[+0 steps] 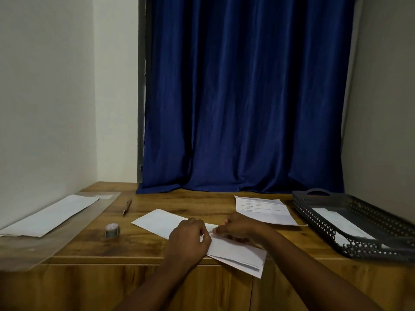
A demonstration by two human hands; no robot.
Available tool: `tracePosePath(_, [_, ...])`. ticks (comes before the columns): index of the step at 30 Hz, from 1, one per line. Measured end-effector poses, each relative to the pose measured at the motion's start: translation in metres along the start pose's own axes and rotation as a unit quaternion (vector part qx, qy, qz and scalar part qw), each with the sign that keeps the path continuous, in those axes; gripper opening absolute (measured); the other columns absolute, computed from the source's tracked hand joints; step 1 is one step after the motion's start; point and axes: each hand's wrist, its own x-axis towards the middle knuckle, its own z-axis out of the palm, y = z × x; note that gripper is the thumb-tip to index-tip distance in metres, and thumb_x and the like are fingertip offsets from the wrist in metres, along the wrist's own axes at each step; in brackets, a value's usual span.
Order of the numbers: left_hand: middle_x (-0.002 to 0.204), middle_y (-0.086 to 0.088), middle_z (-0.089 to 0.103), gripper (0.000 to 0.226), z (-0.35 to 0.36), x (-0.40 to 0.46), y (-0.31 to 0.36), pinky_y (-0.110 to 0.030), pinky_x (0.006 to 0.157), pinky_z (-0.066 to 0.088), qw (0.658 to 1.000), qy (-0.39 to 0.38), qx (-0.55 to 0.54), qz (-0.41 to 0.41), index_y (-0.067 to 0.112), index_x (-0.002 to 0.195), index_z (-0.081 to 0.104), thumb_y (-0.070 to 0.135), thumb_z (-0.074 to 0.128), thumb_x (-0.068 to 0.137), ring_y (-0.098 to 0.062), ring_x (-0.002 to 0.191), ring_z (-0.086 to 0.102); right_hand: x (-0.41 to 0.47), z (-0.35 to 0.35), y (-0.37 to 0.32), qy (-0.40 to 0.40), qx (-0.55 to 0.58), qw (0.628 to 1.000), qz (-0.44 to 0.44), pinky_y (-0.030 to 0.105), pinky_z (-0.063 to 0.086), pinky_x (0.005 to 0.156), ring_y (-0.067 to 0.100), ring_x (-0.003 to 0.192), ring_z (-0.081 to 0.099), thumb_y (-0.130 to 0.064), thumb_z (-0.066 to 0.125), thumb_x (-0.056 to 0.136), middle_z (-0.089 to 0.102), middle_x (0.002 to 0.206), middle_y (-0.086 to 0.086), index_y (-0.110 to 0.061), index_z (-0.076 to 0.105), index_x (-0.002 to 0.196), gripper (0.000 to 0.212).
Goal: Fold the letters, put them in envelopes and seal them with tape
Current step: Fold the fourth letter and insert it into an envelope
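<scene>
A white envelope [160, 222] lies slantwise on the wooden table [184, 203], its near right end overhanging the front edge. A folded letter [238, 252] lies at that end, partly in the envelope's mouth. My left hand [187, 240] rests on the envelope's middle with fingers curled, pinching the paper. My right hand [239, 226] meets it from the right, fingertips pinching the same spot. A small roll of tape [112, 230] stands to the left. A printed letter [265, 209] lies flat at the back right.
A dark perforated tray [314, 212] at the right edge holds a white envelope [343, 225]. At the far left, a long envelope [49, 217] lies on a clear plastic sheet [74, 230]. A pen [127, 206] lies behind the tape. A blue curtain [242, 97] hangs behind the table.
</scene>
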Motion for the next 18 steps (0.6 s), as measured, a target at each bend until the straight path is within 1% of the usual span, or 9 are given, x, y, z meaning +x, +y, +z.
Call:
tracePosePath(2, [0.096,0.014,0.064,0.013,0.001,0.000,0.000,-0.018,0.069,0.035,1.000,0.004,-0.001,-0.004,0.031,0.093,0.065,0.041,0.057,0.094,-0.005,0.087,0.051,-0.011,-0.017,0.010,-0.024,-0.063,0.998,0.018,0.025,0.051,0.065,0.013,0.085,0.065,-0.064,0.076,0.077,0.068,0.100,-0.002,-0.021,0.058,0.116,0.060])
tracePosePath(4, [0.096,0.014,0.064,0.012,0.003,0.001,-0.001,-0.016,0.068,0.035,1.000,0.009,-0.008,-0.013,0.032,0.094,0.065,0.041,0.057,0.094,-0.005,0.088,0.052,-0.022,-0.035,0.024,-0.057,-0.087,0.994,0.036,0.026,0.054,0.067,0.015,0.089,0.067,-0.063,0.076,0.079,0.069,0.103,0.000,-0.018,0.060,0.119,0.063])
tracePosePath(6, [0.097,0.015,0.064,0.012,0.004,0.001,-0.002,-0.015,0.070,0.038,1.000,0.012,-0.015,-0.017,0.032,0.095,0.065,0.041,0.058,0.094,-0.005,0.089,0.053,-0.031,-0.047,0.037,-0.098,-0.037,0.993,0.056,0.026,0.057,0.065,0.017,0.091,0.070,-0.056,0.077,0.082,0.072,0.102,0.003,-0.015,0.067,0.117,0.055])
tracePosePath(7, [0.098,0.015,0.065,0.012,0.005,0.001,-0.002,-0.015,0.072,0.039,1.000,0.011,-0.017,-0.018,0.032,0.096,0.065,0.041,0.059,0.094,-0.005,0.090,0.053,-0.035,-0.050,0.041,-0.110,-0.008,0.992,0.062,0.025,0.057,0.063,0.017,0.088,0.071,-0.051,0.078,0.084,0.074,0.099,0.004,-0.015,0.069,0.116,0.049])
tracePosePath(9, [0.100,0.015,0.065,0.012,0.005,0.001,-0.001,-0.014,0.073,0.040,1.000,0.010,-0.020,-0.018,0.032,0.097,0.066,0.042,0.059,0.094,-0.005,0.090,0.054,-0.038,-0.049,0.044,-0.105,0.026,0.992,0.065,0.022,0.054,0.057,0.015,0.078,0.071,-0.044,0.080,0.085,0.076,0.095,0.005,-0.013,0.071,0.115,0.044])
tracePosePath(11, [0.101,0.016,0.065,0.013,0.005,0.001,-0.001,-0.012,0.074,0.040,1.000,0.009,-0.021,-0.022,0.033,0.099,0.066,0.043,0.060,0.094,-0.004,0.091,0.054,-0.034,-0.041,0.040,-0.079,0.040,0.994,0.061,0.020,0.051,0.054,0.013,0.071,0.071,-0.042,0.081,0.084,0.077,0.095,0.006,-0.012,0.070,0.115,0.044])
tracePosePath(15, [0.104,0.015,0.066,0.015,0.004,0.000,-0.002,-0.013,0.078,0.044,1.000,0.011,-0.022,-0.018,0.032,0.101,0.066,0.043,0.060,0.094,-0.004,0.093,0.054,-0.022,-0.020,0.021,-0.046,0.075,0.994,0.061,0.018,0.049,0.048,0.013,0.061,0.073,-0.040,0.083,0.083,0.079,0.083,0.004,-0.012,0.069,0.105,0.038])
tracePosePath(16, [0.104,0.015,0.066,0.015,0.004,0.000,-0.002,-0.013,0.079,0.044,1.000,0.011,-0.022,-0.015,0.031,0.102,0.066,0.042,0.060,0.094,-0.004,0.094,0.055,-0.019,-0.015,0.017,-0.046,0.088,0.993,0.061,0.018,0.049,0.047,0.013,0.059,0.073,-0.039,0.083,0.083,0.079,0.082,0.005,-0.011,0.069,0.103,0.037])
tracePosePath(18, [0.104,0.014,0.065,0.014,0.003,0.000,-0.001,-0.013,0.078,0.043,1.000,0.014,-0.024,-0.011,0.030,0.102,0.066,0.041,0.060,0.094,-0.005,0.094,0.055,-0.016,-0.005,0.008,-0.044,0.106,0.992,0.060,0.018,0.049,0.047,0.014,0.059,0.071,-0.036,0.082,0.085,0.079,0.087,0.009,-0.008,0.070,0.102,0.034])
